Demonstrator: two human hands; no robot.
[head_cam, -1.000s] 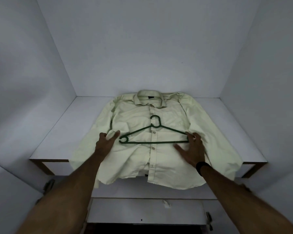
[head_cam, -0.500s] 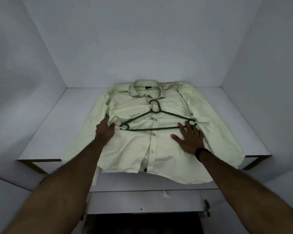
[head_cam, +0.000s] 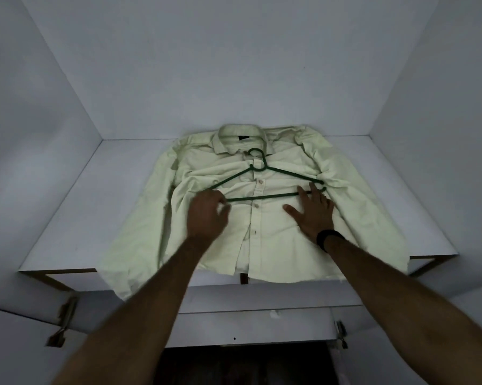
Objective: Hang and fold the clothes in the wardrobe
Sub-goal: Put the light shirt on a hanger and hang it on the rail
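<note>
Nearest the camera, two bare forearms reaching up and forward from the bottom corners, over a dark opening and a pale front panel (head_cam: 245,326) with metal hinges at its left (head_cam: 64,320) and right (head_cam: 340,333) ends. Beyond that, the front edge of a white wardrobe shelf (head_cam: 75,218), with the hem of a pale green shirt (head_cam: 284,245) hanging slightly over it and the left sleeve cuff drooping past the edge toward the left hinge. Shirt spread flat, front up and buttoned, filling the middle of the shelf; bare white shelf on both sides of it, wider on the left than on the right. On the shirt's chest, a dark green hanger (head_cam: 264,187), lying flat, hook pointing toward the collar. Left hand (head_cam: 207,215) at the hanger's left end, fingers curled there; whether gripping the hanger, the bunched cloth or both, cannot tell. Right hand (head_cam: 313,211) laid flat on the shirt with fingers straight and spread, fingertips touching the bottom bar near the hanger's right end, holding nothing; dark band (head_cam: 327,237) on that wrist. Farther back, collar just short of the rear wall (head_cam: 234,65), right shoulder rumpled near the back corner. White side walls closing in left and right, with open room above the shirt.
</note>
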